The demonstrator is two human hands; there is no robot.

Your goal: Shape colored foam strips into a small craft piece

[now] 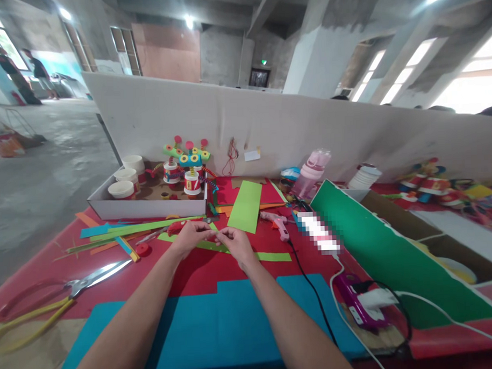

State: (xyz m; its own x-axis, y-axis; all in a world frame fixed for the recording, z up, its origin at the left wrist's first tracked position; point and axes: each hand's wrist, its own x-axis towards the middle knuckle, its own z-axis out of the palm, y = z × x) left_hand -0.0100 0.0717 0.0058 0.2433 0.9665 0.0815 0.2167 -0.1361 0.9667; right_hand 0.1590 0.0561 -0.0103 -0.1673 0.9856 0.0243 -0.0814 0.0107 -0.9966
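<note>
Left of the pink glue gun point(276, 222), the left hand point(193, 235) and right hand point(235, 242) nearly meet above a narrow green strip point(274, 256); whether either grip is clamped on something small, I cannot tell. Just left of the gun lies a wide green sheet point(245, 207); scissors point(78, 287) rest well to its left.

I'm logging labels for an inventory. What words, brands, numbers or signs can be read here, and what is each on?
None can be read with certainty.
Front paper-cup figure: printed marks, too small to read.
Green lit sign on the far wall: too small to read.
White card on the partition: any writing is too blurred.
Pixelated patch: anything on it is hidden.
</note>
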